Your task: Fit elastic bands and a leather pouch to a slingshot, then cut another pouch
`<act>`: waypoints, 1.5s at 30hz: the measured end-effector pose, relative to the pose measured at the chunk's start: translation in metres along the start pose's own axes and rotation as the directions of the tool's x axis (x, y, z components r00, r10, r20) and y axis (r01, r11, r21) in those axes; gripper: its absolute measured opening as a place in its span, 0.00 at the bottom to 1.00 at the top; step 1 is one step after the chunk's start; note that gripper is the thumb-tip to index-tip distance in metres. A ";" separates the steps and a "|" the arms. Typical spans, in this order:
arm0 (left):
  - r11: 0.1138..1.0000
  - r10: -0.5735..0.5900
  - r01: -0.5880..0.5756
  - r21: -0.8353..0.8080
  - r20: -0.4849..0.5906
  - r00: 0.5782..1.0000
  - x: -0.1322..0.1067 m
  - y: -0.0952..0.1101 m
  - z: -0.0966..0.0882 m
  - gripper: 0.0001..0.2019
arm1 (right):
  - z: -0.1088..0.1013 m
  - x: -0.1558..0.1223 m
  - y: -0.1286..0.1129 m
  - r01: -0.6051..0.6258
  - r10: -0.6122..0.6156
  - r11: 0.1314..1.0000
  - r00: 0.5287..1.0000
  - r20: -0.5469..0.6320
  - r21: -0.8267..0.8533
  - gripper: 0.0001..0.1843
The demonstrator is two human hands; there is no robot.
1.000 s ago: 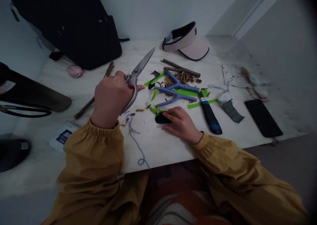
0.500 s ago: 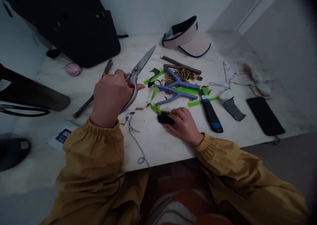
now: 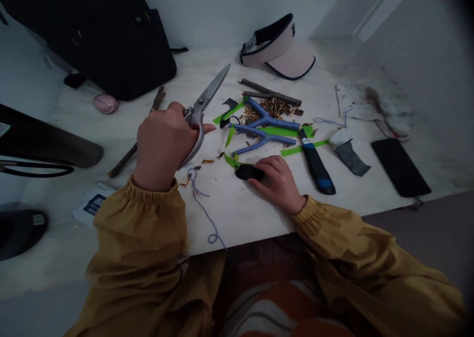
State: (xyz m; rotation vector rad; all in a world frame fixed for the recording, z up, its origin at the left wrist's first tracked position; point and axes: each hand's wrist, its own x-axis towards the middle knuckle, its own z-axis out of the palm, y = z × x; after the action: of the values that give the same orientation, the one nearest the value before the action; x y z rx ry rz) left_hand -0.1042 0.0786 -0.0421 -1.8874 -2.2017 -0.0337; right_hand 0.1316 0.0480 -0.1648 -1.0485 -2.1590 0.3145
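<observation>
My left hand [image 3: 163, 142] is closed round the handles of metal scissors [image 3: 209, 92], whose blades are together and point up and away over the table. Low over the tabletop, my right hand [image 3: 277, 181] pinches the end of a small black patch [image 3: 249, 172]. A bright green band [image 3: 228, 142] is tied to that patch's left side. Beyond it lie two forked sticks wrapped in blue cord [image 3: 264, 138], with green bands under them. To the right of them rests a black-and-blue utility knife [image 3: 317, 166]. A loose blue string [image 3: 207, 213] lies between my forearms.
Bare sticks [image 3: 274, 92] and wood shavings [image 3: 276, 108] lie behind the forks. A visor [image 3: 289, 55] and a black bag [image 3: 111, 45] stand at the back. A phone [image 3: 400, 166] and grey fabric scrap [image 3: 353, 160] are on the right, a dark bottle [image 3: 48, 139] on the left.
The view has shifted slightly. Both hands keep almost the same place and grip; my right fingers have eased a little to the right along the black patch, leaving more of it showing.
</observation>
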 end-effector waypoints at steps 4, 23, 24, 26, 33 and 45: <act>1.000 0.018 -0.018 -0.007 0.005 1.000 0.000 0.000 0.000 0.35 | 0.006 -0.003 0.000 0.007 -0.002 0.997 0.998 0.057 -0.082 0.15; 1.000 0.007 -0.007 -0.019 0.027 1.000 0.000 0.001 -0.001 0.35 | 0.002 -0.001 -0.003 -0.052 0.052 0.999 0.998 0.024 -0.001 0.15; 1.000 0.005 -0.005 -0.030 0.020 1.000 0.000 0.001 -0.001 0.34 | 0.000 0.000 -0.003 -0.076 0.076 0.996 0.997 -0.010 0.042 0.15; 0.999 -0.004 0.003 -0.048 -0.004 1.000 -0.001 -0.001 -0.002 0.35 | -0.005 0.001 -0.001 -0.148 0.161 0.979 0.983 -0.086 0.141 0.14; 0.986 0.055 -0.059 -0.158 -0.026 0.998 -0.002 -0.008 0.000 0.34 | -0.014 -0.004 0.012 -0.421 0.641 0.566 0.765 -0.057 0.709 0.20; 0.234 0.074 0.052 -0.971 0.071 0.995 -0.026 0.043 -0.024 0.13 | -0.051 0.010 -0.014 -0.318 0.668 0.057 0.717 0.200 0.946 0.18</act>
State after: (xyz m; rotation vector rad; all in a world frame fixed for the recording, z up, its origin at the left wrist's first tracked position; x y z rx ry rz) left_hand -0.0548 0.0560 -0.0297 -2.4020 -2.3949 -1.8069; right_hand 0.1538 0.0425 -0.1159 -0.9054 -0.7732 1.5092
